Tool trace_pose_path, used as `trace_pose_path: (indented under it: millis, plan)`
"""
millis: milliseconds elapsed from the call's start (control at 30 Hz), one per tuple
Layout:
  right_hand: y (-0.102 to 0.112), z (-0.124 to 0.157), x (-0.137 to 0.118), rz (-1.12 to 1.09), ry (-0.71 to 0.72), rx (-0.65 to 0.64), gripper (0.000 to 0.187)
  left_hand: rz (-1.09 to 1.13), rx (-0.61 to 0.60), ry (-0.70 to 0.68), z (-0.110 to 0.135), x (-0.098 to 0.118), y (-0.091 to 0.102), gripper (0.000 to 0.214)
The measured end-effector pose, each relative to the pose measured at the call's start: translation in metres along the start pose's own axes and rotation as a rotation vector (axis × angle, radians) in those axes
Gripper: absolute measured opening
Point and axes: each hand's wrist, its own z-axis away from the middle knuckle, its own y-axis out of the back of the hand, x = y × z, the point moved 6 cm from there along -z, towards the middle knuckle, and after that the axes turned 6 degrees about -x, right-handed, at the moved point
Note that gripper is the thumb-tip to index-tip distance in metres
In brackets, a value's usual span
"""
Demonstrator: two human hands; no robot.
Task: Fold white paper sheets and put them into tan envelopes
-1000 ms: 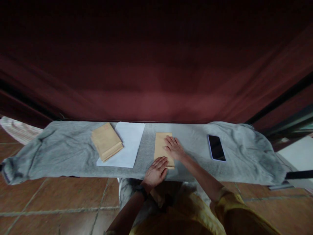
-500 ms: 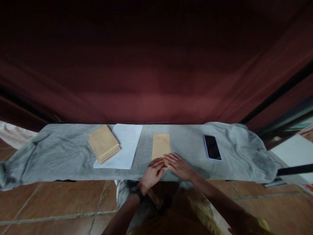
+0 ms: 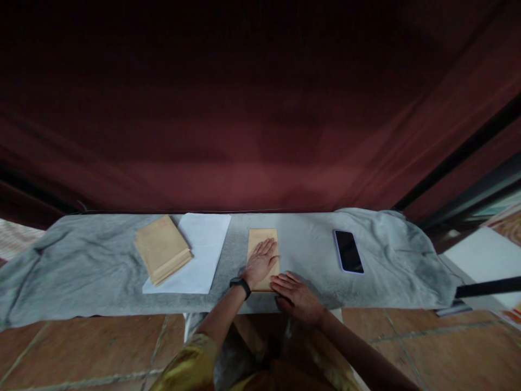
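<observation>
A brown paper envelope [image 3: 255,237] lies lengthwise on the grey cloth, straight in front of me. My left hand [image 3: 261,263], with a dark watch on the wrist, rests flat on its middle, fingers stretched toward the far end. At the envelope's lower right corner is my right hand [image 3: 296,296], its fingers extended and touching the edge, the thumb tucked underneath and partly hidden. To the left, a stack of brown envelopes [image 3: 161,245] sits at a slant over a pile of white paper [image 3: 209,239].
A phone with a pale purple case [image 3: 349,251] lies to the right on the cloth. The grey cloth [image 3: 309,228] covers a narrow table, wrinkled at both ends. A dark red curtain [image 3: 260,184] hangs directly behind it. Below are brown floor tiles [image 3: 101,342].
My left hand has slid forward from the envelope's near end onto its middle. My right hand has drawn back to the near right corner. The view has shifted slightly.
</observation>
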Motion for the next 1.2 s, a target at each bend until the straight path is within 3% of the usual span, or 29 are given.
trace_pose_path:
  millis: [133, 267, 533, 833, 1200]
  plan:
    - [0.002, 0.001, -0.002, 0.017, 0.009, 0.027, 0.047, -0.054, 0.022, 0.037, -0.019, 0.001, -0.002, 0.057]
    - [0.002, 0.001, -0.002, 0.037, 0.005, 0.041, 0.045, -0.091, 0.014, 0.043, -0.019, 0.001, -0.003, 0.058]
    - [-0.004, -0.001, 0.002, 0.088, -0.009, 0.103, 0.04, -0.094, -0.02, -0.057, 0.009, 0.014, -0.004, 0.054]
    - [-0.005, -0.001, 0.0, 0.086, -0.021, 0.093, 0.04, -0.023, -0.07, -0.079, 0.029, 0.02, -0.007, 0.052]
    - [-0.001, 0.001, -0.005, 0.057, -0.01, 0.085, 0.041, 0.03, -0.091, -0.106, 0.067, 0.032, 0.007, 0.048]
